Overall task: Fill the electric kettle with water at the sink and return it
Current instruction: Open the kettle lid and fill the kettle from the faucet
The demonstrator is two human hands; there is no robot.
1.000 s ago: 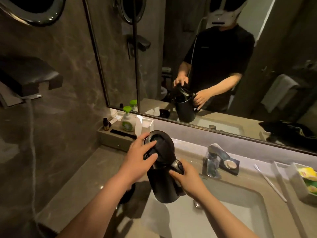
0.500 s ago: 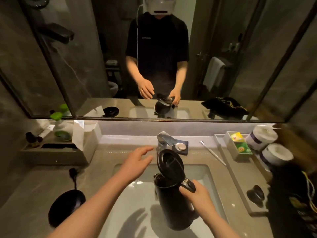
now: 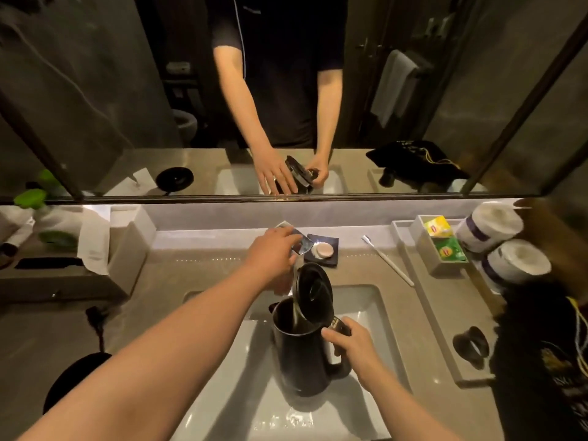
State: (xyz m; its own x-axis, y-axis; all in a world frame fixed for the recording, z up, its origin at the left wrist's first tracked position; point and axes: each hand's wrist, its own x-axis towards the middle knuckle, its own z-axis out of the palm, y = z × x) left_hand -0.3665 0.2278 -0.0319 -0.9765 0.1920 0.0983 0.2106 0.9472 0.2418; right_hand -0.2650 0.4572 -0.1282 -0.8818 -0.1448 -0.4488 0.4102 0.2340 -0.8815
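- Risk: the kettle [image 3: 302,351] may overfill or tip if the stream misses its mouth.
- Kettle: black, upright, lid [image 3: 313,289] hinged open; held inside the sink [image 3: 375,310], below the faucet [image 3: 300,241].
- Right hand [image 3: 351,343]: fingers wrapped round the kettle's handle.
- Left hand [image 3: 273,253]: on the faucet lever; grip cannot be judged.

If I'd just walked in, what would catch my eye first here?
Probably the black kettle held in the sink, lid up, with a thin stream of water running into it. The right hand grips its handle while the left hand rests on the faucet behind. Above, the wide mirror repeats both arms.
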